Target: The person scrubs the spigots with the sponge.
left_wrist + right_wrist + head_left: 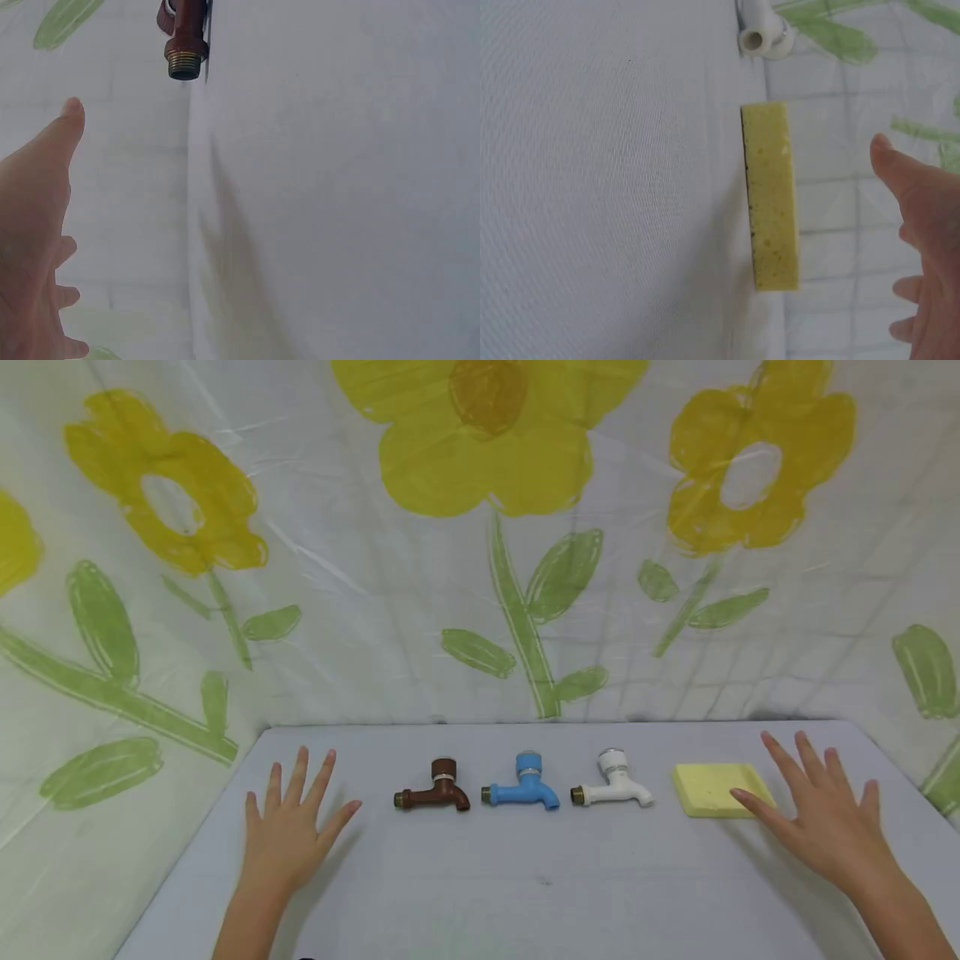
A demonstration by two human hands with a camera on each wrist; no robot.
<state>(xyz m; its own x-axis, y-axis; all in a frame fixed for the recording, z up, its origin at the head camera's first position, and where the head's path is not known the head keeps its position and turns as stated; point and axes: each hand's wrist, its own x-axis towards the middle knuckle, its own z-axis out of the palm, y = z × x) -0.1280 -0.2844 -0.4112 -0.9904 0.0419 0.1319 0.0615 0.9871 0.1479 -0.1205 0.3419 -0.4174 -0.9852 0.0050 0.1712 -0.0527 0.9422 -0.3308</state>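
My left hand (288, 839) hovers over the table's left side with its fingers spread, holding nothing. Nearest to it lies a brown faucet (435, 789), whose brass threaded end (184, 64) shows in the left wrist view. A blue faucet (522, 787) and a white faucet (613, 785) lie to its right in the same row. My right hand (836, 827), also spread and holding nothing, is above the table at the right. Its thumb overlaps a yellow sponge (712, 793) in the head view; the right wrist view shows the thumb apart from the sponge (771, 199).
The table (525, 893) has a pale cover. Behind it and along its sides hangs a white curtain (337, 635) painted with yellow flowers and green leaves. The white faucet's spout (756, 39) sits beyond the sponge in the right wrist view.
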